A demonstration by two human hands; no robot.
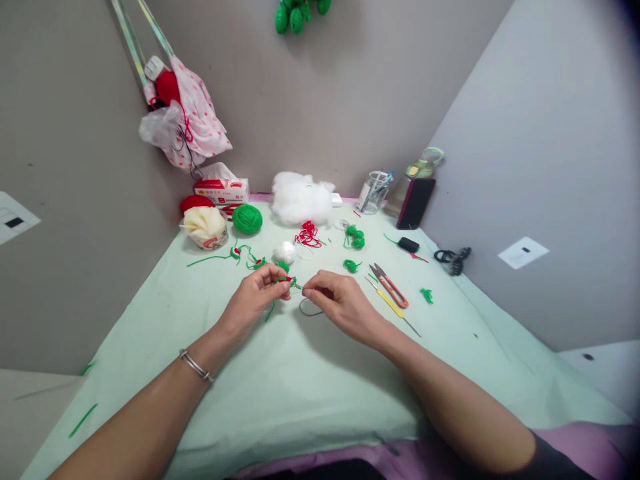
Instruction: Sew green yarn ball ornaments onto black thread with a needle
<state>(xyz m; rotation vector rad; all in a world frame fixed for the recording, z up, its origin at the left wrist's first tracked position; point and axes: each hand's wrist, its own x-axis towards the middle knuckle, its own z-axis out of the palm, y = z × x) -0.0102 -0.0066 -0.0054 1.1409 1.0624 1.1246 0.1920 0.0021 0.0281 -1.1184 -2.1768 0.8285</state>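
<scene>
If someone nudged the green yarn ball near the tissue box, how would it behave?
The green yarn ball looks round and sits free on the table cloth, so it would probably roll. Being wound yarn, it is likely light and soft, giving under the fingers rather than slipping.

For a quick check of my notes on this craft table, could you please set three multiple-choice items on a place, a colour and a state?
1. Where do the scissors lie?
A. on the cloth beside the right hand
B. in the clear cup
C. on the tissue box

2. What colour is the yarn ball beside the tissue box?
A. blue
B. green
C. yellow

3. How is the left hand engaged?
A. flat on the cloth
B. lifted, pinching a small green and red piece
C. gripping the phone

Answers:
1 A: the red-handled scissors rest on the cloth just past the right hand.
2 B: the ball is plainly green.
3 B: its fingertips close on the small piece.
</scene>
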